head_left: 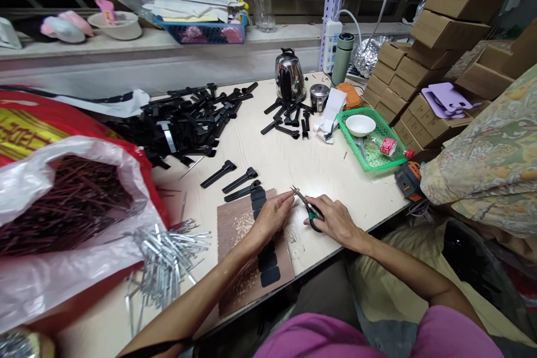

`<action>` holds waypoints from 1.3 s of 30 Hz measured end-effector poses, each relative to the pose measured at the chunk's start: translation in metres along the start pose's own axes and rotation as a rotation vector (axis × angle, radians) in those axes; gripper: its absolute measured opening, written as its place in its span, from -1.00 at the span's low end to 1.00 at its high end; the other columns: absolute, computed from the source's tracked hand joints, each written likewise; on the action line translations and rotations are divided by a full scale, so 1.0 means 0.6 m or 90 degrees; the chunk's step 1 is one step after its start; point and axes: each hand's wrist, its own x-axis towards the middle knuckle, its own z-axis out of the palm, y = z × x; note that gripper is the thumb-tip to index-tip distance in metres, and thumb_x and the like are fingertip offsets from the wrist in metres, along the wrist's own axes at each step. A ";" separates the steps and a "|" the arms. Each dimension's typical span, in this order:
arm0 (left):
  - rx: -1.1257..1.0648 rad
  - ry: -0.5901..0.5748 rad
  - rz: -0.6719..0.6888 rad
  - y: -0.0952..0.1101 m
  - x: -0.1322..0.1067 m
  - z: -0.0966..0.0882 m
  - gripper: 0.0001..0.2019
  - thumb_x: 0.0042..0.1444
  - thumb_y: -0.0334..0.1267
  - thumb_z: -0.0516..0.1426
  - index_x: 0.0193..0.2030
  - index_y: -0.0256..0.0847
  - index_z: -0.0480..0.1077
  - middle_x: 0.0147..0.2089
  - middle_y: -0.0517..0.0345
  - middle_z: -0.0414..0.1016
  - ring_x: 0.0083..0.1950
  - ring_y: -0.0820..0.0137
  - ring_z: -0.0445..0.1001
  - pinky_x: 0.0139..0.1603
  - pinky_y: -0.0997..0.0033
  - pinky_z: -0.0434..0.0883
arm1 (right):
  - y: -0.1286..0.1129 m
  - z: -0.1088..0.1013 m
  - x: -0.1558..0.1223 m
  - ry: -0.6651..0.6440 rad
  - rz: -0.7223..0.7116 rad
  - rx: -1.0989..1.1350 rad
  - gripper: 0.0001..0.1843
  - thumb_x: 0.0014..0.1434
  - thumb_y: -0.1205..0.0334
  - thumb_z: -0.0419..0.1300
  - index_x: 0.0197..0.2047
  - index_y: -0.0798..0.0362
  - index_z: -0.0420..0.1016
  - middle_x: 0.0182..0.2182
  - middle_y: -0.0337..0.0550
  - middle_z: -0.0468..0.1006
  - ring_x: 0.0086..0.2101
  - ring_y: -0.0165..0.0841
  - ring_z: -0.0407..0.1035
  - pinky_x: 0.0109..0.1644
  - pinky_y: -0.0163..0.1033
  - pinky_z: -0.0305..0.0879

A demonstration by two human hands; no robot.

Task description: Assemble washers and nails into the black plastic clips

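- The right hand (335, 222) is closed on small green-handled metal pliers (309, 210) near the table's (293, 162) front edge.
- The left hand (272, 216) is pinched shut at the plier tips; what is held cannot be told.

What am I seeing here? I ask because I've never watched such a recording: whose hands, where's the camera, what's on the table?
No machine here: these are a person's two bare hands, filmed by one camera worn on their head, looking down. The right hand grips small green-handled pliers. The left hand pinches at their tip; what it pinches is too small to tell. Under the hands a brown board lies on the table. Further off are a heap of black parts, metal pins, a bag of dark sticks, a kettle and a green basket.
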 end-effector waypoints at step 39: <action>-0.129 -0.083 -0.015 0.018 -0.005 -0.002 -0.43 -0.19 0.07 0.32 -0.14 -0.32 0.38 -0.68 0.52 -0.09 -0.69 0.68 -0.18 -0.66 0.56 -0.27 | 0.001 -0.011 -0.009 0.108 -0.072 -0.165 -0.47 0.12 0.34 0.25 0.17 -0.01 0.30 -0.05 -0.04 0.50 -0.12 -0.27 0.37 -0.14 -0.18 -0.02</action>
